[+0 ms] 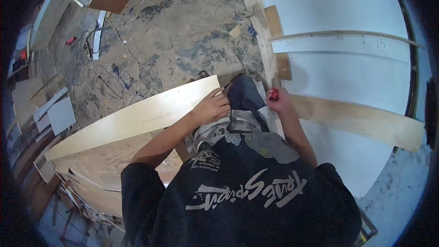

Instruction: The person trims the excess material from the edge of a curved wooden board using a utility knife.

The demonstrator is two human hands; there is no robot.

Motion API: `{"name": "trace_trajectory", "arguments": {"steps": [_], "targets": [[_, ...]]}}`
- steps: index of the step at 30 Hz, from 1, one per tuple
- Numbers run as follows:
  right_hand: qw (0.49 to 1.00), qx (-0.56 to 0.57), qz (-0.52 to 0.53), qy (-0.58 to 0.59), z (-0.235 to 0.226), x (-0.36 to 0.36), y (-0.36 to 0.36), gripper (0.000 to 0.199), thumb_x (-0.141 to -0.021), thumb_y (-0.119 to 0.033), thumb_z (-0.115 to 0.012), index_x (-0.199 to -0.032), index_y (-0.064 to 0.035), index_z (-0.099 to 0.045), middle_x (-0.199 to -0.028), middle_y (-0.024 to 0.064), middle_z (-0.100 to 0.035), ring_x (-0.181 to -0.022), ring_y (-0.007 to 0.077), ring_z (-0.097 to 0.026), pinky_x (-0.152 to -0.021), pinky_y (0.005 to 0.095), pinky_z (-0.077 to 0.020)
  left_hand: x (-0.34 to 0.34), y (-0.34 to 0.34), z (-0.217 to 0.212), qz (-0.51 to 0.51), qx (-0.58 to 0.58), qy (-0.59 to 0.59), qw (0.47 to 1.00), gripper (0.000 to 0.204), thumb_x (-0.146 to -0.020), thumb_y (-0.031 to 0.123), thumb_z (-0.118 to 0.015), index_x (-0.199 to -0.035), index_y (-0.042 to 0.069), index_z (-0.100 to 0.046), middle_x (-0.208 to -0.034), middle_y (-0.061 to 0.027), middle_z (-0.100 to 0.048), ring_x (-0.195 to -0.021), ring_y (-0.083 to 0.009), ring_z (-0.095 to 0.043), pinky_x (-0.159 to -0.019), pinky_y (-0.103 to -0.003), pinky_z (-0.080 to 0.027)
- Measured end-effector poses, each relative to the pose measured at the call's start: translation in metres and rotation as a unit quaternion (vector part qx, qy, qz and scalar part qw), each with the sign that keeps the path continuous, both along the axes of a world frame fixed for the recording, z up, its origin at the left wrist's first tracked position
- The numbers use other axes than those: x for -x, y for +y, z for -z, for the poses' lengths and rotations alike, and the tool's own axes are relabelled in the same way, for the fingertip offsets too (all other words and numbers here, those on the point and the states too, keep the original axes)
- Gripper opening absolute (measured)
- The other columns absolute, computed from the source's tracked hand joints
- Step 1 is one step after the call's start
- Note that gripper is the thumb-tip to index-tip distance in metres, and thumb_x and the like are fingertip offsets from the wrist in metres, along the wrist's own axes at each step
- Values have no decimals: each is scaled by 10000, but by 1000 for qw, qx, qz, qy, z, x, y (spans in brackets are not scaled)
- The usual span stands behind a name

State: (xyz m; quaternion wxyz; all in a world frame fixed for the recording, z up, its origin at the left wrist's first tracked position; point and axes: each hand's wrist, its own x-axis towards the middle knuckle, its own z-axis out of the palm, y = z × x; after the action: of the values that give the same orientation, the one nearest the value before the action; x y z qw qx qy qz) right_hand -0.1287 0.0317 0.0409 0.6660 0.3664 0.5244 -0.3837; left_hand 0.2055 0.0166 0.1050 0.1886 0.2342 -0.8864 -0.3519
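Left hand (211, 107): fingers curled, gripping the long pale wooden plank (132, 121)'s near-right end.
Right hand (278, 99): fist closed around a small red object (273, 94).

No packages, labels, signs or screens show clearly; the small red object (71, 40) on the floor (183, 27) at upper left is too blurred to identify.

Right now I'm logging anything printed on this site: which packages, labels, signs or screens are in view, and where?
No packages, signs or screens show.
Shirt print: pale lettering on the person's dark shirt, at the lower middle.
Small pale emblem: on the shirt below the left hand.
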Motion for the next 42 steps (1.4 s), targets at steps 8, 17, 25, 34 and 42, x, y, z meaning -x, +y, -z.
{"name": "trace_trajectory", "arguments": {"steps": [8,17,25,34,42], "targets": [[997,55,-56,-15,-23,-50,40,81,-968,-186,-559,-957,-112,-530,-796,24,-567,-646,155,-541,-568,312,-460,-5,1,-4,-103,-21,-48,993,230,-833,275,-693,-911,68,-630,-1053,-76,-616,-1071,-275,-574,-1125,-541,-261],[896,193,-360,172,-129,-115,59,198,-1009,-263,-558,-1115,-102,-512,-780,0,-530,-586,101,-520,-458,282,-412,-6,-58,-2,-220,-154,-182,946,891,-666,410,-884,-1397,90,-489,-935,-151,-627,-891,-322,-591,-807,-418,-455],[812,235,-455,279,-184,-171,91,467,-1036,-195,-470,-1491,-108,-415,-1066,155,-667,-868,192,-617,-835,327,-490,-7,-90,27,-192,-450,-61,870,434,-904,363,-712,-1216,74,-628,-643,-23,-521,-600,-102,-482,-563,-292,-413],[808,220,-475,271,-205,-195,74,504,-1041,-183,-452,-1530,-103,-355,-891,60,-532,-791,139,-502,-718,283,-428,-7,-92,20,-183,-328,-198,905,407,-727,358,-785,-1039,104,-722,-725,-137,-702,-725,-302,-715,-686,-390,-544],[803,201,-519,215,-235,-190,47,518,-1051,-153,-422,-1550,-88,-303,-844,13,-471,-734,80,-433,-696,238,-414,-4,-96,11,-166,-347,-278,880,467,-722,340,-798,-1074,54,-686,-850,-145,-733,-853,-324,-723,-790,-396,-545]]}}
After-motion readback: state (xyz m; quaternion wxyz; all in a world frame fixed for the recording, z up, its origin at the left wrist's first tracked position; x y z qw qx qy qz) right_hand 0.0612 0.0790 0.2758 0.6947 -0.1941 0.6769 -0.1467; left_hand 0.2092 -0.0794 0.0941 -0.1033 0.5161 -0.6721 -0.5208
